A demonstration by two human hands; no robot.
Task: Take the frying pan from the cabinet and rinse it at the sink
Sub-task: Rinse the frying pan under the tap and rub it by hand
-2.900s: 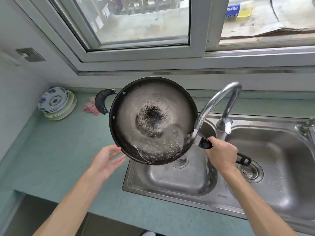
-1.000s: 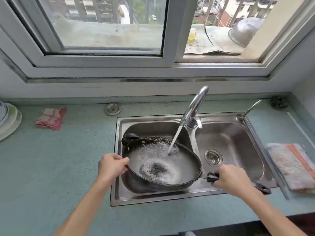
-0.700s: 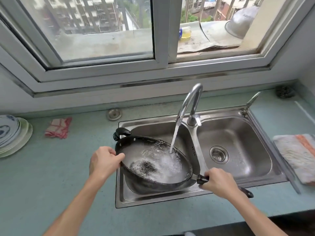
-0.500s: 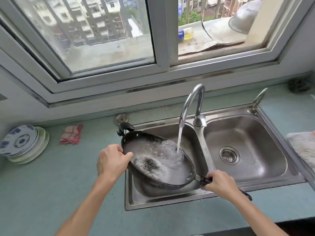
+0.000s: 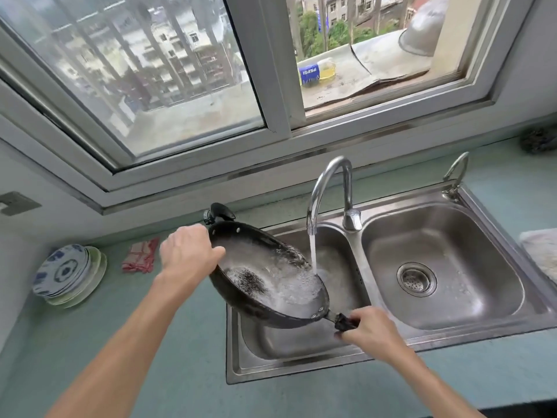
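The black frying pan (image 5: 265,279) hangs tilted over the left basin of the steel double sink (image 5: 355,354), its left side raised. Water from the curved faucet (image 5: 328,188) runs past the pan's right rim, and the wet inside shows a dark worn patch. My left hand (image 5: 188,251) grips the pan's rim near the small helper handle. My right hand (image 5: 372,333) is closed on the long black handle at the lower right.
Stacked blue-patterned plates (image 5: 64,274) and a red checked cloth (image 5: 140,256) sit on the green counter at the left. The right basin has a drain strainer (image 5: 416,279). A pale towel (image 5: 542,251) lies at the far right. A window runs behind the sink.
The pan has been lifted and tipped further, left side up, moving left of the stream. Both hands keep their hold. The view has swung a little to the right.
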